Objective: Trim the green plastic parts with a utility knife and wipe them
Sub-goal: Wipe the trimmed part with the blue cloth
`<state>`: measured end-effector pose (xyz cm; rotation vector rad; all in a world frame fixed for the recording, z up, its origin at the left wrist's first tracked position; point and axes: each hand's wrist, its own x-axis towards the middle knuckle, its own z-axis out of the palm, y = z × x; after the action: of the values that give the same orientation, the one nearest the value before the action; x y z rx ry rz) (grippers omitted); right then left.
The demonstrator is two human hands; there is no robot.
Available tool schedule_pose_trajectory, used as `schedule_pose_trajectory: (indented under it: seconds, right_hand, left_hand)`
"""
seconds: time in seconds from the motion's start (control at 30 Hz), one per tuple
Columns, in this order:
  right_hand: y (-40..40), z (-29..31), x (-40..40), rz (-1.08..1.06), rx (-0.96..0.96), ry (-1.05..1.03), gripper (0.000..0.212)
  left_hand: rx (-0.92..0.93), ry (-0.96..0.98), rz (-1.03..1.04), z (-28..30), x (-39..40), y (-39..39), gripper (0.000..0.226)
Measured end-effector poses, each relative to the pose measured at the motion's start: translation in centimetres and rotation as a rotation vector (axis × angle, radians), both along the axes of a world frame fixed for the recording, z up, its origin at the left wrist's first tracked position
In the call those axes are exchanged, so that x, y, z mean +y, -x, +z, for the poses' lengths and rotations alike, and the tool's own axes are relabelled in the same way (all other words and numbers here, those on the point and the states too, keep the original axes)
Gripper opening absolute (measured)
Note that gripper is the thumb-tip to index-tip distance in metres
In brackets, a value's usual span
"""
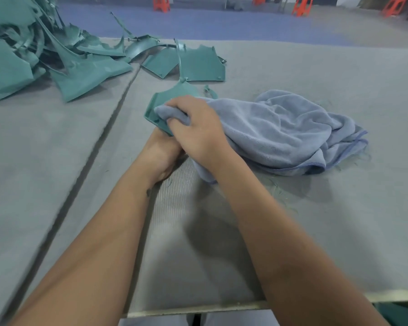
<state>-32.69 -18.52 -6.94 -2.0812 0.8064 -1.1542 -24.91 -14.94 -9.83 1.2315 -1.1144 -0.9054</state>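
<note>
— Part (159, 107), green plastic, sits near the middle of the table (292, 231), lifted off the felt and tilted; only its left edge and far tip show; the rest is under cloth and fingers.

— Who holds it?

— Left hand (161, 156) comes up from beneath, fingers closed around the near lower edge; right hand (198, 130) lies on top, clenched on a bunched fold of the cloth (280, 130) and pressing that fold onto the part's face.

— And the cloth itself?

— Pale blue, crumpled; most of it trails off to the right and rests on the table, with the gripped end over the part.

— Anything close by?

— Just beyond the part lie two flat green pieces (198, 64) with thin sprues sticking up; a small green scrap (207, 89) sits between them and the cloth; thin green shavings (283, 191) are scattered on the felt by the cloth's near edge.

— Farther out?

— A big heap (21, 55) of green parts fills the far left; a dark seam (97, 149) runs diagonally across the table left of the hands; orange stools (161, 3) stand on the floor beyond; no knife that I can make out.
</note>
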Motion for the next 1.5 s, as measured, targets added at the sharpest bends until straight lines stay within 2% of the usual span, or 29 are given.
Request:
schedule_pose_trajectory:
  seconds: [0.07,0.13,0.17,0.27,0.33,0.4,0.47,0.5,0.57,0.6,0.67,0.73,0.83,0.93,1.0,1.07,1.1,1.17,1.23,1.27,1.3,1.4,1.43,1.5]
  right_hand:
    - [0.5,0.0,0.0,0.072,0.048,0.015,0.015]
    - [1.3,0.1,-0.1,0.087,0.078,0.035,0.013]
    - [1.6,0.1,-0.1,0.074,0.074,0.007,0.012]
    - [2.7,-0.2,-0.1,-0.028,0.025,-0.154,0.019]
    - [3.3,-0.3,-0.2,-0.073,-0.043,-0.252,0.023]
    - [3.7,0.0,-0.8,-0.096,-0.232,-0.408,0.024]
    - [4.3,0.7,-1.4,-0.075,-0.543,-0.574,0.021]
    - [4.8,1.1,-1.6,-0.022,-0.703,-0.626,0.02]
    - [5.6,1.4,-1.7,0.138,-0.923,-0.698,0.018]
    - [5.8,1.5,-1.6,0.21,-0.973,-0.743,0.018]
    - [5.5,1.6,-1.2,0.305,-0.974,-0.85,0.017]
    - [4.8,1.7,-0.8,0.314,-0.905,-0.939,0.015]
    - [3.8,1.7,0.0,0.213,-0.662,-0.865,0.015]
    - [3.2,1.2,0.7,0.099,-0.492,-0.709,0.032]
    - [3.1,1.1,0.6,-0.062,-0.485,-0.695,0.048]
    - [3.2,1.0,0.0,-0.157,-0.498,-0.778,0.066]
    - [3.4,0.9,-0.3,-0.173,-0.497,-0.826,0.066]
    - [3.9,0.6,-0.9,-0.184,-0.48,-0.812,0.037]
    - [4.2,0.4,-1.6,-0.298,-0.367,-0.648,0.004]
    - [4.3,0.3,-2.0,-0.376,-0.287,-0.541,0.007]
    - [4.3,0.0,-2.4,-0.429,-0.208,-0.439,0.012]
    - [4.6,-0.4,-2.8,-0.447,-0.044,-0.22,0.02]
    - [4.7,-0.7,-2.9,-0.434,-0.016,-0.193,0.02]
    - [4.7,-0.7,-2.9,-0.398,0.057,-0.17,0.022]
  left_hand:
    - [-0.026,0.024,0.022,0.1,0.0,0.2,0.025]
    - [0.048,0.08,-0.034,0.4,0.2,0.1,0.012]
    - [0.087,0.102,-0.077,0.5,0.3,-0.1,0.015]
    - [0.089,0.109,-0.109,0.9,0.3,-0.5,0.044]
    - [0.069,0.099,-0.08,1.2,0.3,-0.2,0.049]
    - [0.127,0.107,-0.047,1.3,0.1,-0.1,0.044]
    - [0.19,0.119,0.055,1.5,0.0,-0.1,0.038]
    - [0.154,0.135,0.13,1.5,-0.2,-0.3,0.04]
    - [-0.074,0.231,0.215,1.6,-0.1,-0.6,0.056]
    - [-0.229,0.285,0.221,1.5,-0.1,-0.6,0.064]
    - [-0.571,0.299,0.268,1.0,-0.3,-0.8,0.068]
    - [-0.862,0.19,0.345,0.6,-0.5,-1.1,0.063]
    - [-1.062,-0.004,0.431,0.7,-0.4,-0.9,0.059]
    - [-1.104,0.078,0.45,1.1,0.0,-0.3,0.052]
    - [-1.082,0.138,0.431,1.1,0.1,-0.1,0.052]
    - [-1.046,0.154,0.416,1.2,0.1,-0.1,0.057]
    - [-1.035,0.14,0.397,1.1,0.0,-0.1,0.061]
    - [-1.053,0.059,0.346,1.0,-0.2,0.3,0.081]
    - [-1.062,-0.047,0.288,0.8,-0.4,0.6,0.098]
    - [-0.988,-0.078,0.25,0.8,-0.4,0.5,0.103]
    - [-0.829,-0.086,0.204,0.8,-0.5,0.2,0.105]
    - [-0.089,-0.085,0.189,1.1,-0.7,-0.8,0.099]
    - [0.058,-0.097,0.236,1.0,-0.8,-1.2,0.094]
    - [0.126,-0.119,0.256,0.9,-0.8,-2.0,0.072]
